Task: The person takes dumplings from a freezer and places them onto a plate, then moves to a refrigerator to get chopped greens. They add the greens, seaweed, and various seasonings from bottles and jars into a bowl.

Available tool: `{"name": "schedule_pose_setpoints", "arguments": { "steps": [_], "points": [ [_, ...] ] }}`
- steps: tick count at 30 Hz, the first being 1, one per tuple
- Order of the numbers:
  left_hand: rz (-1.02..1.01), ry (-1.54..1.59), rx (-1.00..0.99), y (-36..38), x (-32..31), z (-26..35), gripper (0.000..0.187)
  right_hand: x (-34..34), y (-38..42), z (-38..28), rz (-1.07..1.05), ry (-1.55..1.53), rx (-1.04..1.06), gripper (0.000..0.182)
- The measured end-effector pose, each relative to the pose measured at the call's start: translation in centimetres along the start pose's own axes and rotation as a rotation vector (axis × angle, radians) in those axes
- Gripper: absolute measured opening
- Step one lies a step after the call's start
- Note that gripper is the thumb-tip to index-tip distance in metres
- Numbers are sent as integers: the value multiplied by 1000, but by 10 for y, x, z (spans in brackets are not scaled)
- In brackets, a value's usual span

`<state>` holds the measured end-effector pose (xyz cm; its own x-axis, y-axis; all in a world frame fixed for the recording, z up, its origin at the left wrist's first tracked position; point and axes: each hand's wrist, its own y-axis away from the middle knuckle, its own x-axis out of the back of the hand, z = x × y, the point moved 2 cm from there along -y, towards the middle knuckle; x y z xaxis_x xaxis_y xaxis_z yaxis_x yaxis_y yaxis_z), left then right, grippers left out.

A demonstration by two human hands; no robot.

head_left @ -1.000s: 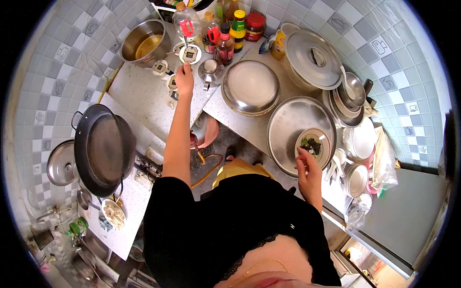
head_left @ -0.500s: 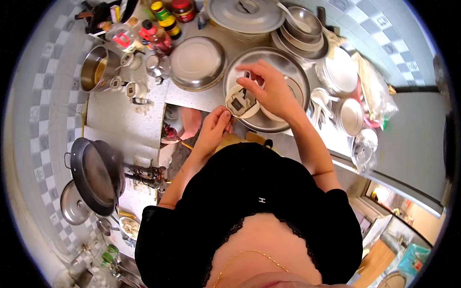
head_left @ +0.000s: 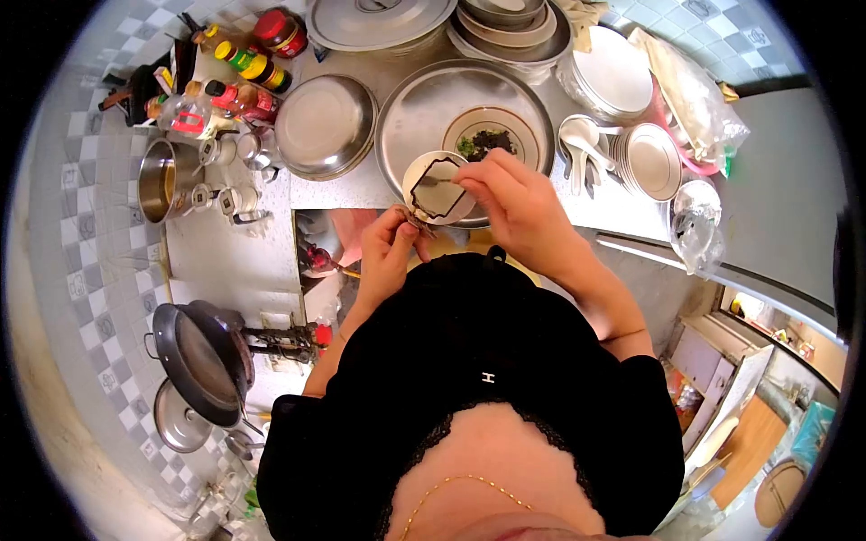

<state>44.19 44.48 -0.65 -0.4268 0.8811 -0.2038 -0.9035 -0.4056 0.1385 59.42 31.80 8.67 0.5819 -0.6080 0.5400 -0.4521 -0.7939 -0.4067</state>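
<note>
My left hand (head_left: 390,242) grips the lower edge of a small white condiment jar (head_left: 437,187), held in front of my chest over the counter edge. The jar's lid is swung open and a dark rim frames the opening. My right hand (head_left: 505,200) pinches the handle of a small spoon (head_left: 431,180) that reaches into the jar. Just beyond the jar, a patterned bowl (head_left: 492,137) with chopped greens and dark bits sits in a big steel tray (head_left: 424,110).
A domed steel lid (head_left: 325,124) lies left of the tray. Sauce bottles (head_left: 236,83), more condiment jars (head_left: 227,198) and a steel pot (head_left: 161,178) stand at far left. Stacked plates (head_left: 651,159) and white spoons (head_left: 577,151) are on the right. A wok (head_left: 200,361) sits lower left.
My left hand has brought the white jar from the far-left counter to my chest. My right hand left the bowl, came to the jar and now works the spoon in it.
</note>
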Motion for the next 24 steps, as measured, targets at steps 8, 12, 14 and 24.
{"name": "schedule_pose_setpoints", "arguments": {
  "steps": [8, 12, 14, 24],
  "points": [
    [-4, -1, -22, 4, -7, -3, 33, 7, 11, 3, 110, -120, -198, 8],
    [-5, -19, -55, 4, -6, -7, 32, 11, 14, 6, 154, -136, -257, 9],
    [-3, -22, -80, 5, -7, -7, 32, 11, 16, 6, 173, -149, -262, 10],
    [74, -11, -69, 8, 0, -9, 30, 32, 31, 30, 314, -468, -590, 22]
  ]
}}
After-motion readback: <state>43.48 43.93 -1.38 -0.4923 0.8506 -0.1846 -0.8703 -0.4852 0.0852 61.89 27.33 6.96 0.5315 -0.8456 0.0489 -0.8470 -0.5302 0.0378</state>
